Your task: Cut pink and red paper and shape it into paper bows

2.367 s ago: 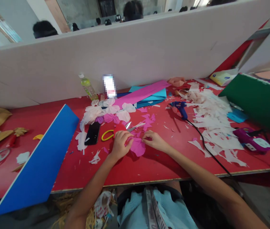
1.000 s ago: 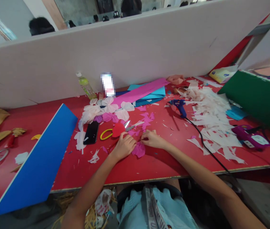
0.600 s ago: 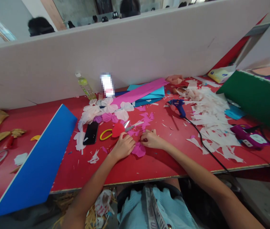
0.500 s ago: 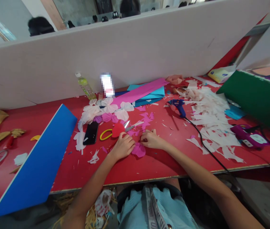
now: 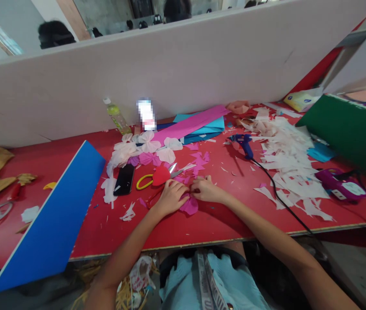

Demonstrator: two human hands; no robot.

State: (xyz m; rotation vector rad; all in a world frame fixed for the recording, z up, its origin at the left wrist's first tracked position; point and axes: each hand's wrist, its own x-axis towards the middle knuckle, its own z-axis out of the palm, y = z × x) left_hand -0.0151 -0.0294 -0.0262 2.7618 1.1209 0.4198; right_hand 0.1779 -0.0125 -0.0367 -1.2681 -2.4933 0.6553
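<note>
Pink paper piece (image 5: 190, 206) between both hands (image 5: 170, 197) (image 5: 206, 190), touching both, near part uncovered

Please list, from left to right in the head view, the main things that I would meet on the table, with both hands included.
Blue board, black phone, left hand, pink paper at the fingertips, right hand, blue glue gun, white paper scraps, purple device.

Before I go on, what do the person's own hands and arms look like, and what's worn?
The left hand and right hand show no gloves. No sleeve, watch or bracelet shows on either forearm. The light-blue top has a grey strap with lettering down its front.
</note>
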